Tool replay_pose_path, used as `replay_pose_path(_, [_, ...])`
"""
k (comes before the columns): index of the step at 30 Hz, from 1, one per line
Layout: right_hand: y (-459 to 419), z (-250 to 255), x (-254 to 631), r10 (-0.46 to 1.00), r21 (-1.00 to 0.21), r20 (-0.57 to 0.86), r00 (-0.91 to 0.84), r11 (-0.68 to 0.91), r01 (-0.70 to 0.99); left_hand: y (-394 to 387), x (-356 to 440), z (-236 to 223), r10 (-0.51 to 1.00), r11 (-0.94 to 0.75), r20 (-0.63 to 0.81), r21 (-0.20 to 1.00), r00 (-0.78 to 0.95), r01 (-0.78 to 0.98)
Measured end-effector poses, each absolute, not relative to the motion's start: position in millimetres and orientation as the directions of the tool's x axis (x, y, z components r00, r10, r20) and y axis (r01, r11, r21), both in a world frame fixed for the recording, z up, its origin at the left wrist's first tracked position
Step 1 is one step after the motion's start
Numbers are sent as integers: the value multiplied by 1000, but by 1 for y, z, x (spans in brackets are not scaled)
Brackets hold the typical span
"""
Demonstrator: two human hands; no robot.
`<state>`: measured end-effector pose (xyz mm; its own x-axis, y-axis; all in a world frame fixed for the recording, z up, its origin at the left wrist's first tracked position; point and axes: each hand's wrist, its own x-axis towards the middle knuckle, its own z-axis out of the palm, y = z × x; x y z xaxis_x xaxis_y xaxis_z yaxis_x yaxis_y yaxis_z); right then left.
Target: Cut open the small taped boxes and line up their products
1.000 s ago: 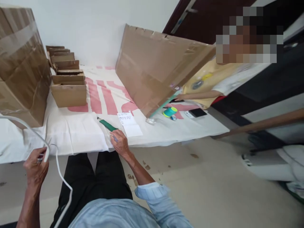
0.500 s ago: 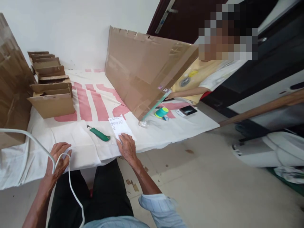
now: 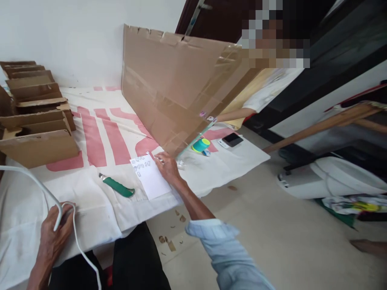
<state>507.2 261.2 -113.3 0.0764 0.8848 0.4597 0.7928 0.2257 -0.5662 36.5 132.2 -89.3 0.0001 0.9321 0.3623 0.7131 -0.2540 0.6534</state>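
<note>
My right hand (image 3: 168,168) is by the upper right edge of a white sheet of paper (image 3: 154,182), its fingers loosely stretched out and a little apart. Rows of small hand-drawn box shapes mark the top of the sheet. A small thin item at the sheet's top edge, near my fingertips, is too small to name. To the left of the paper lies a green utility knife (image 3: 118,187). My left hand (image 3: 55,231) rests at the table's front edge, loosely open with nothing visible in it. A white cable (image 3: 36,174) loops in front of it and partly hides the fingers.
Folded cardboard pieces (image 3: 42,145) stand in a row at left. A large cardboard panel (image 3: 169,88) leans upright mid-table. Behind it, a co-worker's arm (image 3: 234,114) reaches in. A teal and yellow cup-like item (image 3: 201,145) and a dark phone-like device (image 3: 232,139) lie at right.
My right hand has slid from the paper's lower part up to its upper right edge, uncovering the sheet. My left hand stays near the table edge. The view has shifted.
</note>
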Motion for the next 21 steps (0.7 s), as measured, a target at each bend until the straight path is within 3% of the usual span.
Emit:
replay_pose_path(9, [337,-113,534,982,-633,189,-3,124,764,137,34,-90,949,-202,315,641,-15,740])
replay_pose_path(16, [352,-117,529,988,-643,125,86,15,766,145,32,-78,953,-199,304,653,-12,730])
replay_pose_path(21, [357,-120,525,982,-658,155,104,24,753,175,6,-59,960,-188,282,648,-3,738])
